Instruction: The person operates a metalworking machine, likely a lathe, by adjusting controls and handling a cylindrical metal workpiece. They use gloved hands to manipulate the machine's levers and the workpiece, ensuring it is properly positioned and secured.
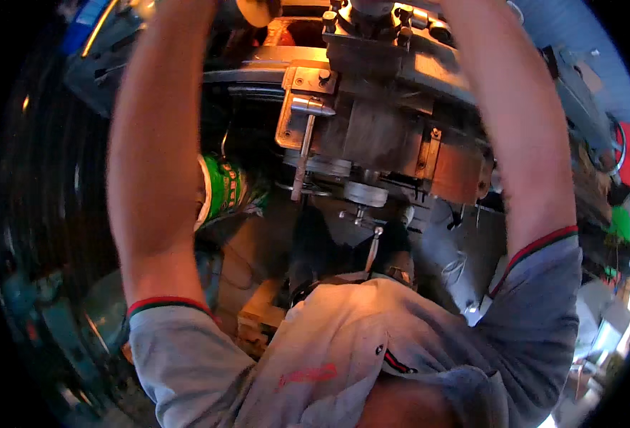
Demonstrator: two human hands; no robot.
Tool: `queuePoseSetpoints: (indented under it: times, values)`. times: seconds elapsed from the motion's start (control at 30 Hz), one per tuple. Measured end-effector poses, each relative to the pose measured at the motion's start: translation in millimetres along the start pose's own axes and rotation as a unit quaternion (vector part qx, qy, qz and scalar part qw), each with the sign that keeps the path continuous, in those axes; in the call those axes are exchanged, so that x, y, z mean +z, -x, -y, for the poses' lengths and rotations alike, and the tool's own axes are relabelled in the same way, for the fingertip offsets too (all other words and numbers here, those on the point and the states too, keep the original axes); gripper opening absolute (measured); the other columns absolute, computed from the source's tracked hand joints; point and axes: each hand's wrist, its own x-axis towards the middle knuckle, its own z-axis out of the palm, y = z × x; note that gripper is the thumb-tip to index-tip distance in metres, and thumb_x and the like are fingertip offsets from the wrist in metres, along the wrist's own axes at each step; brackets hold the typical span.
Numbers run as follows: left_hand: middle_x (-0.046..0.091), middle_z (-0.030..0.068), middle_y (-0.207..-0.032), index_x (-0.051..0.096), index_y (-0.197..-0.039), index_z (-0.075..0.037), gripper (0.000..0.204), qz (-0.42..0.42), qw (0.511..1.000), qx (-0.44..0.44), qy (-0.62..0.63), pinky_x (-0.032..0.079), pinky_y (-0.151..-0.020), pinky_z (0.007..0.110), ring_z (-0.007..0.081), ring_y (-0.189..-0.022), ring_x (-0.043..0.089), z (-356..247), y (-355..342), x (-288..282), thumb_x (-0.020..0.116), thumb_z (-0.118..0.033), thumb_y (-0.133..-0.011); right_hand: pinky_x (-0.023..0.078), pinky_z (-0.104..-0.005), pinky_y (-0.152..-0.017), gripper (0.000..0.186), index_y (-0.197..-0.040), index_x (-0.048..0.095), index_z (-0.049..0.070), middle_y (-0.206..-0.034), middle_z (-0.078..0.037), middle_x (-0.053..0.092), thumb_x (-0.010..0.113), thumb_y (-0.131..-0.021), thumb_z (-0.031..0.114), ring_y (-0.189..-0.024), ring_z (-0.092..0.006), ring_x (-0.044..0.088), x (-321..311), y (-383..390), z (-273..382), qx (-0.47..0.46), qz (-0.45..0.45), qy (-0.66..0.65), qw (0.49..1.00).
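Note:
Both my arms reach forward past the upper edge, so neither hand shows. My left forearm (159,135) rises on the left, close to a rounded, orange-lit part (259,10) at the top. On the right, my right forearm (518,121) passes beside the metal bed of a lathe-like machine. Between the arms lies the machine's dark carriage (379,132), with a bolted block (368,46) on top at the far end. A lever with a rod handle (305,153) sticks out at its left, and a round handwheel (365,194) faces my body.
A green printed bucket (222,187) stands left of the machine, behind my left arm. Near my legs a ball-ended lever (374,246) points up. Wooden blocks (258,317) lie low on the left. Something red (629,153) is at the far right.

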Motion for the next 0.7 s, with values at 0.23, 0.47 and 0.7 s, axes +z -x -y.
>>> queuePoseSetpoints:
  times: [0.23,0.47,0.7]
  values:
    - [0.067,0.0100,-0.080,0.068,-0.105,-0.001,0.020,0.055,0.977,0.182,0.098,0.058,-0.070,0.030,0.0154,-0.068,0.063,-41.7,68.5,-71.6,0.068,-0.017,-0.092,0.045,-0.0374,-0.091,0.045,-0.122,0.059,0.011,-0.119,-0.011,0.055,0.063,-0.089,0.041,-0.105,-0.0219,0.055,-71.1,108.3,32.5,0.026,0.011,-0.123,0.992]
    - [0.071,0.0197,-0.112,0.070,-0.117,-0.007,0.033,-0.087,0.830,0.473,0.282,0.054,-0.090,0.038,0.0303,-0.101,0.071,6.0,52.7,2.9,0.068,-0.028,-0.092,0.053,-0.0272,-0.070,0.040,-0.113,0.070,0.007,-0.095,-0.003,0.071,0.065,-0.091,0.041,-0.080,-0.0130,0.068,-91.9,291.5,80.5,0.410,-0.088,-0.443,0.792]
    - [0.066,-0.0005,-0.095,0.070,-0.110,-0.003,0.021,0.133,0.810,-0.037,0.570,0.046,-0.076,0.024,0.0087,-0.082,0.058,180.5,128.7,187.3,0.064,-0.019,-0.098,0.041,-0.0237,-0.055,0.038,-0.112,0.069,0.010,-0.077,0.003,0.060,0.066,-0.092,0.042,-0.064,-0.0080,0.056,127.7,480.1,5.4,0.592,-0.142,-0.424,0.670]
